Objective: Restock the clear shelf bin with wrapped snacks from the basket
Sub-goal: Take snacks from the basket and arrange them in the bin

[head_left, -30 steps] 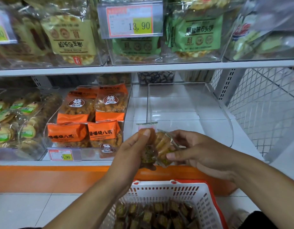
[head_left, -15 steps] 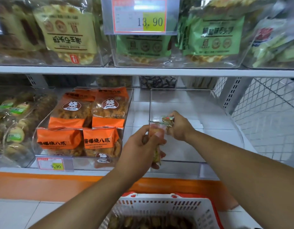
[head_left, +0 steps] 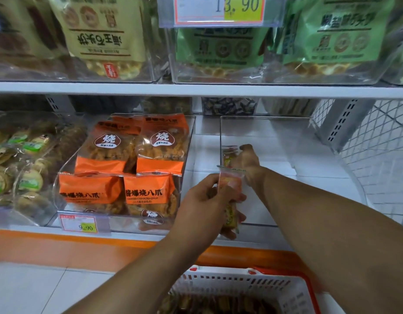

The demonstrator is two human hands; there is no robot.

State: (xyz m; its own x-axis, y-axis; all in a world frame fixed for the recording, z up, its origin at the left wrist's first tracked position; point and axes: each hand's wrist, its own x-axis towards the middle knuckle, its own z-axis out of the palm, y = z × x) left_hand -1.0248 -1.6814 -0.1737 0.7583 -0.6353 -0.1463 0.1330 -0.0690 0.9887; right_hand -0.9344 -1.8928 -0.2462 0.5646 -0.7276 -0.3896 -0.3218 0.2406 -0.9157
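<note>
Right hand [head_left: 244,158] now reaches deeper into bin [head_left: 264,123], seemingly gripping snack [head_left: 228,155]; left hand [head_left: 207,200] grips another.

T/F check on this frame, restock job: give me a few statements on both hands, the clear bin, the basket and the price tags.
1. The right hand reaches into the clear shelf bin with a wrapped snack. True.
2. The left hand is empty. False: it holds wrapped snacks at the bin's front.
3. The basket is white with a red rim and has snacks in it. True.
4. The clear shelf bin is already packed full. False: apart from the snack at the right hand, it looks bare.
5. The orange packs sit in the bin to the left, above a 9.90 price tag. True.
6. The upper price tag reads 9.90. False: it reads 13.90.
</note>
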